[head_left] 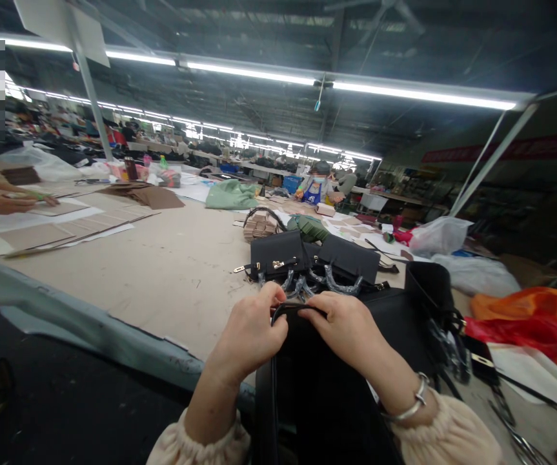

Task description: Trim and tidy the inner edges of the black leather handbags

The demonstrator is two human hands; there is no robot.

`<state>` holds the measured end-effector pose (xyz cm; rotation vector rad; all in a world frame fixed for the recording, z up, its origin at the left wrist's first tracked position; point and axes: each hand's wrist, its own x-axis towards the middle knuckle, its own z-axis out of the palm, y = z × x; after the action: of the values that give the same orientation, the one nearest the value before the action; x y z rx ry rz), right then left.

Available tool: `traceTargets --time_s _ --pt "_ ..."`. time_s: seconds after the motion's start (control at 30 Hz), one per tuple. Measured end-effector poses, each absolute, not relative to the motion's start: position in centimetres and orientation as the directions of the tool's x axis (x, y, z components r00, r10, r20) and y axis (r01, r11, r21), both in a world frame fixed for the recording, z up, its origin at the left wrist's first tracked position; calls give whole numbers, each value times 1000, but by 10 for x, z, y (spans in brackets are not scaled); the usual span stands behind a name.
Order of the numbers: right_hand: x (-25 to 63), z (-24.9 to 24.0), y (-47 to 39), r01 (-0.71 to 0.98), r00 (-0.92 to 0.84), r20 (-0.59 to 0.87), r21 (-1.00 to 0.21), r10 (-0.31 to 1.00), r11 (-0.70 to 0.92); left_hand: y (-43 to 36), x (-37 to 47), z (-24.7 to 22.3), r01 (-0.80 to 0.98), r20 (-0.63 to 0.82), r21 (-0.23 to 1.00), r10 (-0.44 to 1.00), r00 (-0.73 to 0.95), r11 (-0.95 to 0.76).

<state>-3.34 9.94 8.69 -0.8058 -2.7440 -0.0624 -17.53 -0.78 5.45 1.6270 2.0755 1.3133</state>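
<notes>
A black handbag [326,394] stands close in front of me, its upper edge pinched between both hands. My left hand [255,332] is closed on the curved corner of that edge, thumb and forefinger pressed together. Just to the right, my right hand [343,326] grips the same edge between thumb and fingers. The lower part of the bag drops into dark shadow, so its shape there is hard to make out. Beyond my fingers lie black handbags [278,250] with gold-coloured clasps and plastic-wrapped handles.
A pale worktable [172,278] spreads ahead. At right are scissors [520,436], red plastic [515,329] and orange plastic [549,307]. Green cloth [232,195] lies farther back. Another person's hands [11,199] work over brown panels at left; a person in a blue apron [312,195] is opposite.
</notes>
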Motion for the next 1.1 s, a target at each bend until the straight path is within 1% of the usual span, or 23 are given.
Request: traceTargets --time_s 0.2,0.3,0.37,0.5,0.7,0.8,0.93,1.1 --pt "-39 88 95 587 -779 283 19 559 809 -6 -174 55 697 372 717 848 -377 -5" --pt "-38 86 97 573 -786 291 12 545 819 -6 -175 55 699 365 715 847 -385 9" --pt "-37 84 100 543 -800 287 -28 527 839 -6 -175 55 700 364 714 846 -390 15" --pt "-31 82 105 486 -813 278 -163 512 859 -6 -174 54 723 395 690 843 -364 -11" --pt "-18 82 101 440 -751 386 -312 535 842 -6 -173 56 728 424 684 834 -352 -40" --pt "-16 81 99 398 -741 431 -337 515 853 -6 -173 56 722 416 688 852 -317 -68" --pt "-20 79 99 369 -764 422 -334 488 867 -6 -172 55 711 438 692 856 -275 -126" --pt "-26 79 97 377 -766 415 -328 491 866 -4 -174 53 700 445 705 840 -310 -115"
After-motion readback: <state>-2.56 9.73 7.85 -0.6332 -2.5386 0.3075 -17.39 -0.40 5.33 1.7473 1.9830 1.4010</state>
